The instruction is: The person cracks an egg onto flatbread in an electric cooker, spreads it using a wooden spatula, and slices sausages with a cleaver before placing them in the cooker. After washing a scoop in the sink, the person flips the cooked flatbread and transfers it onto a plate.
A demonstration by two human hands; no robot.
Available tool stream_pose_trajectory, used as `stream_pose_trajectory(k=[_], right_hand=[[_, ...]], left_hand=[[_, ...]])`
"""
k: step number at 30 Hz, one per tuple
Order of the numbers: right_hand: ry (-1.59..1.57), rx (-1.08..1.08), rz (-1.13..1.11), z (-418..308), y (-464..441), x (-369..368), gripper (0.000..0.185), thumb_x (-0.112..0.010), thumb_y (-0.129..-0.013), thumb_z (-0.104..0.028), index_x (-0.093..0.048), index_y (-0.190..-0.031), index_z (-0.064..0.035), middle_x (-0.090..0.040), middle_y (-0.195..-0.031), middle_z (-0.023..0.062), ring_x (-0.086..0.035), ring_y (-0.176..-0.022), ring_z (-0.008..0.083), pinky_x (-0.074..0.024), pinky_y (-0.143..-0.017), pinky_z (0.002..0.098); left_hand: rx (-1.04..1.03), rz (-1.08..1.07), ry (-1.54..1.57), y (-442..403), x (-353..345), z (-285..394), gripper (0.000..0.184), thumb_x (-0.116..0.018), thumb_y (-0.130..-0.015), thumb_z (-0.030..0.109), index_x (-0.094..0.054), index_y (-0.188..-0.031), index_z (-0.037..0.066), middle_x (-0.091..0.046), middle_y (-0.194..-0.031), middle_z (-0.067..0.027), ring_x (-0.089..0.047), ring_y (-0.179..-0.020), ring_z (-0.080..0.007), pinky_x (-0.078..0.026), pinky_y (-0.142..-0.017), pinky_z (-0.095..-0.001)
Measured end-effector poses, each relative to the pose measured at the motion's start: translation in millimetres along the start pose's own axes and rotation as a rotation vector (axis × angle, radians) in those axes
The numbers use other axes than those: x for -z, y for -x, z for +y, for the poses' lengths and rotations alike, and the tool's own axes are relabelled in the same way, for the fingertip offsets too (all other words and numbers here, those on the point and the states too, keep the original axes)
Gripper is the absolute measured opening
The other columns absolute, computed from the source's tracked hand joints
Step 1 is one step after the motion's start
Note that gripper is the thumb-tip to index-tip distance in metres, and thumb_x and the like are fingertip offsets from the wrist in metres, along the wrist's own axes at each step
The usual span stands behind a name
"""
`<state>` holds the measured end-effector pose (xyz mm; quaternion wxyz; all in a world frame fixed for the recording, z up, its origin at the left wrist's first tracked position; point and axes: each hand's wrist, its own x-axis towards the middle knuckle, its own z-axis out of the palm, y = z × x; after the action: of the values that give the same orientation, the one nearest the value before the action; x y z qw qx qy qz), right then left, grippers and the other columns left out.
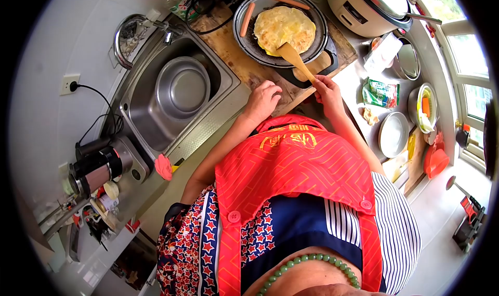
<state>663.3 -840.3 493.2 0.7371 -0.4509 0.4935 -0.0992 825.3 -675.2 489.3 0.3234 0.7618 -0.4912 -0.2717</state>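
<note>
A flat pancake (285, 29), browned in patches, lies in a dark round pan (312, 49). Two sausages, one at the left (247, 19) and one at the top (289, 2), rest along the pan's rim. My right hand (327, 94) grips the handle of a wooden spatula (296, 60), whose blade touches the pancake's lower edge. At the front edge of the wooden board (248, 62), my left hand (263, 99) is loosely closed, fingers curled, with nothing visible in it.
A steel sink (143, 106) on the left holds a metal basin (183, 85). A rice cooker (358, 10) stands at the back right. On the right counter are a green packet (381, 92), a metal bowl (393, 135) and a colander (423, 106). A cord (208, 30) runs left of the pan.
</note>
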Motion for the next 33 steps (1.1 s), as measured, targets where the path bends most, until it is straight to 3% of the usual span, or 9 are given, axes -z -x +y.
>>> stream_pose_trajectory(k=[3, 15, 33], right_hand=[[0.003, -0.011, -0.018, 1, 2, 3, 0.021, -0.060, -0.090, -0.022, -0.062, -0.104, -0.0066, -0.050, -0.068, -0.0066, -0.041, -0.054, 0.0024, -0.0317, -0.047, 0.0171], [-0.001, 0.073, -0.020, 9, -2, 4, 0.026, -0.055, -0.092, -0.011, -0.060, -0.117, -0.0056, -0.042, -0.068, -0.0062, -0.039, -0.053, 0.0041, -0.0317, -0.045, 0.0187], [0.118, 0.071, -0.011, 17, -13, 6, 0.029, -0.056, -0.091, -0.010, -0.061, -0.120, -0.0073, -0.043, -0.070, -0.0074, -0.037, -0.051, 0.0030, -0.0300, -0.043, 0.0184]], left_hand=[[-0.008, -0.003, -0.003, -1, -2, 1, 0.016, -0.063, -0.079, 0.009, -0.064, -0.094, 0.003, -0.059, -0.096, -0.0126, -0.059, -0.091, -0.0317, -0.048, -0.082, -0.0374], [-0.022, -0.018, -0.007, 0, -5, 0, 0.016, -0.063, -0.079, 0.010, -0.064, -0.094, 0.004, -0.059, -0.096, -0.0135, -0.059, -0.091, -0.0323, -0.048, -0.081, -0.0377], [-0.060, -0.003, 0.002, 1, -11, 2, 0.013, -0.063, -0.078, 0.009, -0.065, -0.089, 0.003, -0.059, -0.093, -0.0131, -0.059, -0.088, -0.0314, -0.049, -0.079, -0.0380]])
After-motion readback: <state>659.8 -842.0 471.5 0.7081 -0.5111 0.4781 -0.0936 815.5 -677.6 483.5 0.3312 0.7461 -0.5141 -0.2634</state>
